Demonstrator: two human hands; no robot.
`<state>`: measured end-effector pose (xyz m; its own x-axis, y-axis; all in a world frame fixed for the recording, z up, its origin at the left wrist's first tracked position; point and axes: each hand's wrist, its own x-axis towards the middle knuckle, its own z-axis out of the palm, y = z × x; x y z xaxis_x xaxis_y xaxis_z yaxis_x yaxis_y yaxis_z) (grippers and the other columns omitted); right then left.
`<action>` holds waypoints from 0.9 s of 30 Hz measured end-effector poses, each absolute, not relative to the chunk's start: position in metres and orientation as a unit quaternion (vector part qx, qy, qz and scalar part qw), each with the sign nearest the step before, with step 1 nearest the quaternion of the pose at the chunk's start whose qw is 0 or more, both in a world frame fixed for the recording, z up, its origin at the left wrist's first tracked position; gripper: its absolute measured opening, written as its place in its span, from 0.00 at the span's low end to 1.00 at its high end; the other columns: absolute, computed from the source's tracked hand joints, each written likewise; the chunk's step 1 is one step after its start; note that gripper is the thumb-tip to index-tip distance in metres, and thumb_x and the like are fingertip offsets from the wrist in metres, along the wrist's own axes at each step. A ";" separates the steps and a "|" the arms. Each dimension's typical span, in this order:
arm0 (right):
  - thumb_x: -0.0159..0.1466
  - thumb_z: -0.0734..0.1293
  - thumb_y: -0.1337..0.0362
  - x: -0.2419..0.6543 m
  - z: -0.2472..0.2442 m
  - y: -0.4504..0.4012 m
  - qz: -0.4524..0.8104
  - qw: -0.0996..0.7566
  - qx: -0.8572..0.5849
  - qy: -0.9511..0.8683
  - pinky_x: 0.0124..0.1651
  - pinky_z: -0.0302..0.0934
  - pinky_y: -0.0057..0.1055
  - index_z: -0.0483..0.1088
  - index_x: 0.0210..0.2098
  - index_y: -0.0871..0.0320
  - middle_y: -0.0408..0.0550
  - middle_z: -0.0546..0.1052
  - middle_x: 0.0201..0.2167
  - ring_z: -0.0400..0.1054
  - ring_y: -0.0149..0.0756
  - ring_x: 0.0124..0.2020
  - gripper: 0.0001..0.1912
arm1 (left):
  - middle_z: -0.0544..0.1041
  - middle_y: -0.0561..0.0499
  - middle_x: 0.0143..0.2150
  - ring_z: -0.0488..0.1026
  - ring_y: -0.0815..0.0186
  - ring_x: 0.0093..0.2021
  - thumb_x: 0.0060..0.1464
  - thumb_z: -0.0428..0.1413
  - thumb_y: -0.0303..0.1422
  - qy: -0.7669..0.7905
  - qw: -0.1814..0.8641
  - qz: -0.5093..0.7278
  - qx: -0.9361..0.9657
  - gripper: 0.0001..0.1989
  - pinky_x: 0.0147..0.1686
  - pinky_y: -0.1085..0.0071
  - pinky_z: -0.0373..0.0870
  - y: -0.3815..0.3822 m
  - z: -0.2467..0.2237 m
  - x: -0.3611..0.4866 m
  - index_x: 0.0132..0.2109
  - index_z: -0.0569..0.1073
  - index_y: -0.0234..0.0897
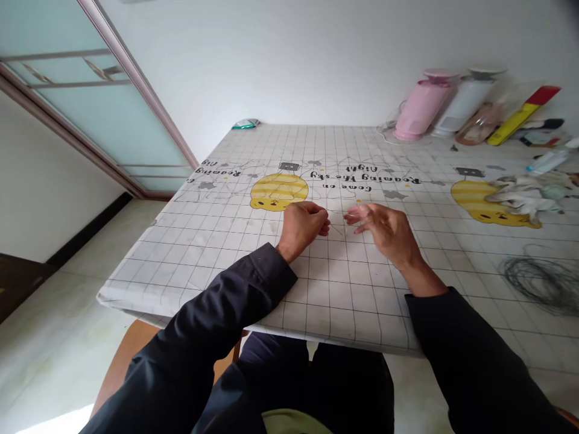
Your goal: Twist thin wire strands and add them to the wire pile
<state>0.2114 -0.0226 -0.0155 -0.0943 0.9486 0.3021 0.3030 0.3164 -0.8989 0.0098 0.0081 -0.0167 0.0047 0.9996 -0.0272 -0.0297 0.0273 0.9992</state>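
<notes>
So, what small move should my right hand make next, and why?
Perhaps bring your bare right hand inward to pinch the thin, dark, wire-like strand: it seems to poke out from your closed left hand, while the right looks open, though blurred.

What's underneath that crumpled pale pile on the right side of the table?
Part of a yellow bear print on the checked tablecloth peeks out beside the crumpled pile. Anything else beneath is covered and can't be seen.

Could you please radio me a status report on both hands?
Left hand closed, apparently pinching a thin strand. Right hand partly open beside it, blurred. Dark coil off to the right, clear of both hands.
</notes>
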 end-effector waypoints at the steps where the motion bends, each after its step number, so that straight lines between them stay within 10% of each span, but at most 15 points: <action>1: 0.71 0.72 0.37 0.210 -0.016 -0.024 0.329 0.458 -0.487 -0.667 0.41 0.78 0.42 0.84 0.48 0.53 0.54 0.87 0.43 0.83 0.50 0.44 0.26 | 0.81 0.44 0.26 0.80 0.62 0.24 0.55 0.65 0.23 0.501 0.506 0.503 0.490 0.08 0.27 0.63 0.81 0.008 -0.016 0.010 0.28 0.78 0.32; 6: 0.73 0.72 0.41 0.203 -0.022 -0.025 0.319 0.409 -0.505 -0.690 0.31 0.73 0.36 0.82 0.38 0.55 0.49 0.84 0.31 0.79 0.40 0.29 0.23 | 0.81 0.47 0.26 0.80 0.65 0.24 0.58 0.61 0.23 0.500 0.465 0.501 0.531 0.08 0.25 0.69 0.80 0.005 -0.018 0.011 0.30 0.79 0.32; 16: 0.72 0.73 0.49 0.203 -0.023 -0.020 0.330 0.469 -0.477 -0.666 0.44 0.78 0.41 0.84 0.56 0.54 0.49 0.87 0.36 0.84 0.43 0.39 0.20 | 0.81 0.51 0.27 0.80 0.69 0.24 0.64 0.61 0.23 0.461 0.510 0.492 0.534 0.06 0.27 0.72 0.82 -0.001 -0.017 0.017 0.45 0.82 0.31; 27: 0.75 0.65 0.64 0.194 -0.042 -0.020 0.071 0.395 -0.476 -0.782 0.31 0.60 0.33 0.77 0.32 0.54 0.45 0.82 0.28 0.73 0.35 0.26 0.14 | 0.82 0.49 0.27 0.81 0.66 0.25 0.65 0.57 0.20 0.495 0.513 0.444 0.543 0.08 0.29 0.70 0.82 0.000 -0.018 0.016 0.46 0.80 0.31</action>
<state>0.1939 -0.0204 -0.0420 -0.2344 0.8016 0.5500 0.6888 0.5361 -0.4879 0.0158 0.0000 -0.0183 0.1155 0.9930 -0.0255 0.0824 0.0160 0.9965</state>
